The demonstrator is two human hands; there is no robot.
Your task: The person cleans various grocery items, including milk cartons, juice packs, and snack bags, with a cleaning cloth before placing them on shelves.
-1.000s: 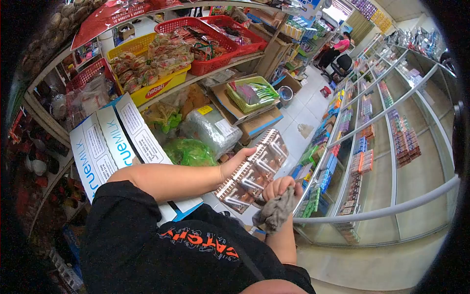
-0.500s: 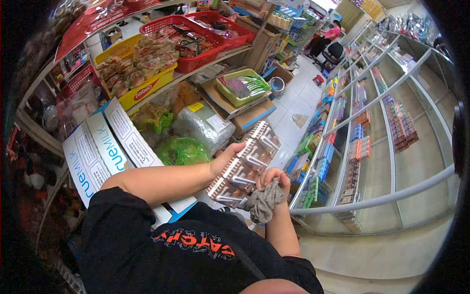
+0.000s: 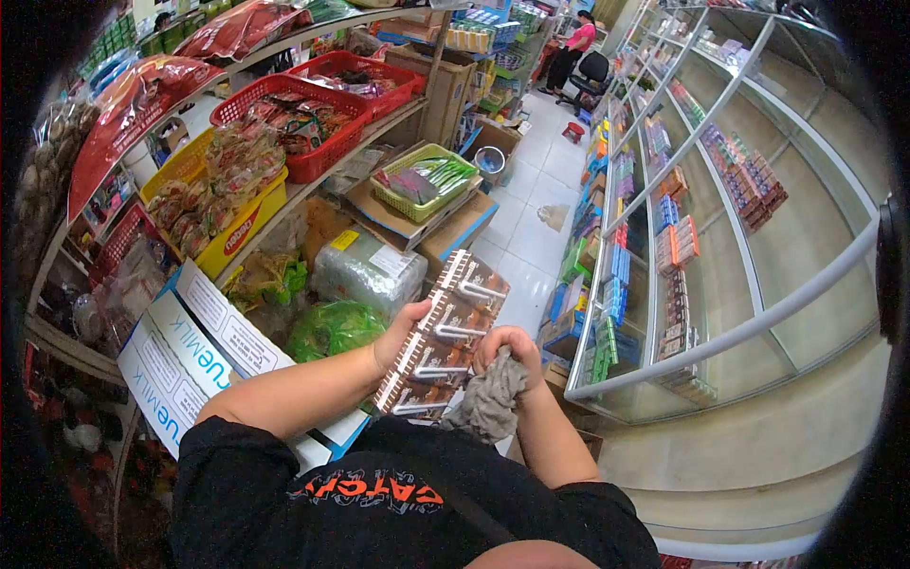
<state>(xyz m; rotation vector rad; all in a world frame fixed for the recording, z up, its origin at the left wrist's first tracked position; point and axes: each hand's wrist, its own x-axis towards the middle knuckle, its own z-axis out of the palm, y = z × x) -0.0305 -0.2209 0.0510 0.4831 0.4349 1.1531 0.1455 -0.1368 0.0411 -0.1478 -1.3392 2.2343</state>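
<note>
My left hand (image 3: 402,334) is closed on the left edge of a pack of brown drink cartons (image 3: 442,355). The cartons are joined in a row, with white straws on their sides, and the pack tilts up and away from my chest. My right hand (image 3: 513,349) is closed around a crumpled grey cloth (image 3: 490,400), which hangs beside the lower right of the pack. Whether the cloth touches the cartons is not clear. Left of the pack lies a green plastic bag (image 3: 334,330) of produce, below a clear-wrapped bundle (image 3: 368,275).
A glass display case (image 3: 739,356) with small boxes runs along the right. On the left are a milk carton box (image 3: 180,356), a yellow crate (image 3: 227,228) and red baskets (image 3: 327,161). A green basket (image 3: 427,185) holds vegetables. A person in pink (image 3: 580,38) stands far down the aisle.
The view has shifted, so the shelves and display case sit further left. The pack stands more upright. My right hand and the cloth have moved slightly left and stay beside the pack.
</note>
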